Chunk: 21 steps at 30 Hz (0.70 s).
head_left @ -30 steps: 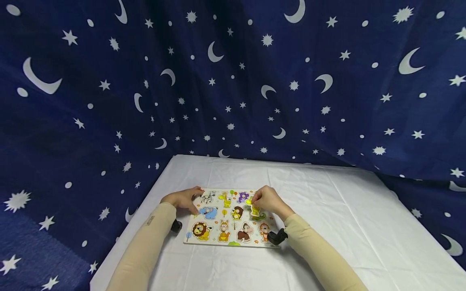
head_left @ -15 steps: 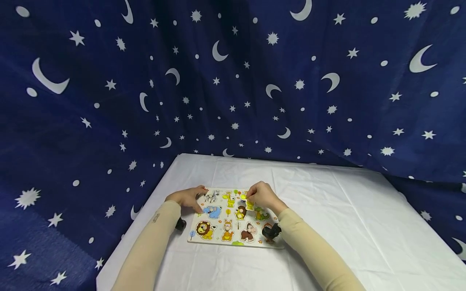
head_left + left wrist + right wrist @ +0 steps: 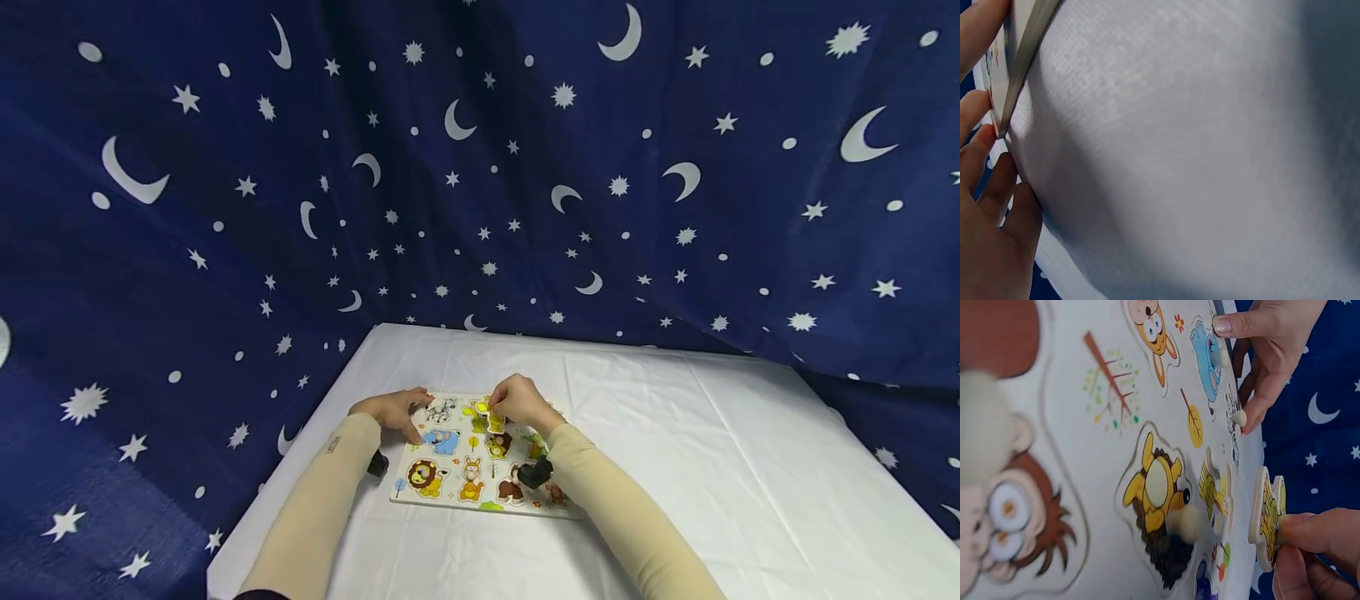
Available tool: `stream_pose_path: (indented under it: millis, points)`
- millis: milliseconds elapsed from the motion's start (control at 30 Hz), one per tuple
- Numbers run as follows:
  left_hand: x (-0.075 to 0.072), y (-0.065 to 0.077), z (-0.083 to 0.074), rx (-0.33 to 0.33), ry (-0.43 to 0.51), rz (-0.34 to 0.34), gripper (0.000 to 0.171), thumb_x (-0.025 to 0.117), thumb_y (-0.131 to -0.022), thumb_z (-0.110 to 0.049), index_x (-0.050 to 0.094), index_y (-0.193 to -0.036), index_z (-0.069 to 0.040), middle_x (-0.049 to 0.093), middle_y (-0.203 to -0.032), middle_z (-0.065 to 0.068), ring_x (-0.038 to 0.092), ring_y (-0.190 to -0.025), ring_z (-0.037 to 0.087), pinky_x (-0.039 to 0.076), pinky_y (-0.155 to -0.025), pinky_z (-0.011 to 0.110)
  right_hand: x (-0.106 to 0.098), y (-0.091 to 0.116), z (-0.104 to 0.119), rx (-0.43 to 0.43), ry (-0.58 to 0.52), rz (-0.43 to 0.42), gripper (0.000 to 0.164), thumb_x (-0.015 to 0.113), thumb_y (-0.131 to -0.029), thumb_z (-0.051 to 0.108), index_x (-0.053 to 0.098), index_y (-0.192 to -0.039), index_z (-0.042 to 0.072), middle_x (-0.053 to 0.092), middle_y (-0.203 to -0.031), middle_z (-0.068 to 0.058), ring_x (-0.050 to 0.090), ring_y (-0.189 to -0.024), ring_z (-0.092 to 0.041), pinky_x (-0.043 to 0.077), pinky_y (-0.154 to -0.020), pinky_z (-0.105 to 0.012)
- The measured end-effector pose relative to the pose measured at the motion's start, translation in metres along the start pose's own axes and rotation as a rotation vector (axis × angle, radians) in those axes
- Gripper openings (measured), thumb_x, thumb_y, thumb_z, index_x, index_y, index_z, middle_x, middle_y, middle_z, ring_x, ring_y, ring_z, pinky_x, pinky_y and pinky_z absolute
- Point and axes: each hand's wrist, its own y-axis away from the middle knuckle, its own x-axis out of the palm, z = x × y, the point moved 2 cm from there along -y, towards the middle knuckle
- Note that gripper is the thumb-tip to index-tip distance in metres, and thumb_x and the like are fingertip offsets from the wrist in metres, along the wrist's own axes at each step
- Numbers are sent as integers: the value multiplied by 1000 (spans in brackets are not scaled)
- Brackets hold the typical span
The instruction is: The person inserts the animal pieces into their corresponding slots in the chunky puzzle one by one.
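A wooden animal peg puzzle board [image 3: 454,471] lies on the table. My right hand [image 3: 520,400] pinches a yellow giraffe piece [image 3: 496,422] by its knob. In the right wrist view the giraffe piece [image 3: 1267,519] is raised off the board, beside the giraffe-shaped recess [image 3: 1216,490]. My left hand [image 3: 390,412] rests at the board's left edge, thumb near the blue elephant piece [image 3: 441,442] and fingers by the zebra piece [image 3: 440,410]. In the left wrist view the fingers of the left hand [image 3: 997,231] lie extended along the board's edge.
Lion [image 3: 426,478], kangaroo [image 3: 471,481] and hedgehog [image 3: 498,446] pieces sit in the board, with others partly behind the right arm. White cloth [image 3: 645,417] covers the table. A dark blue curtain [image 3: 525,167] with moons and stars hangs behind and at the left.
My right hand has carried the giraffe piece leftward across the board, from over the crocodile to beside the giraffe recess. The left hand keeps its place at the board's edge. The head view has shifted slightly.
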Motion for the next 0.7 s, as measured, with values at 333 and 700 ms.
stream_pose_path:
  millis: [333, 700]
  points:
    - [0, 3, -1, -9, -3, -31, 94, 90, -68, -13, 46, -151, -17, 20, -168, 7, 14, -156, 33, 14, -125, 55, 10, -18, 1, -16, 37, -5, 10, 75, -80, -4, 77, -75, 5, 76, -83, -7, 64, -69, -13, 55, -65, -28]
    - [2, 4, 3, 1, 40, -32, 94, 91, -67, -13, 47, -150, -18, 20, -168, 7, 14, -156, 33, 13, -125, 56, 26, -32, -5, 34, 22, 32, 10, 76, -81, -2, 76, -75, 6, 76, -82, -6, 62, -67, -11, 50, -59, -24]
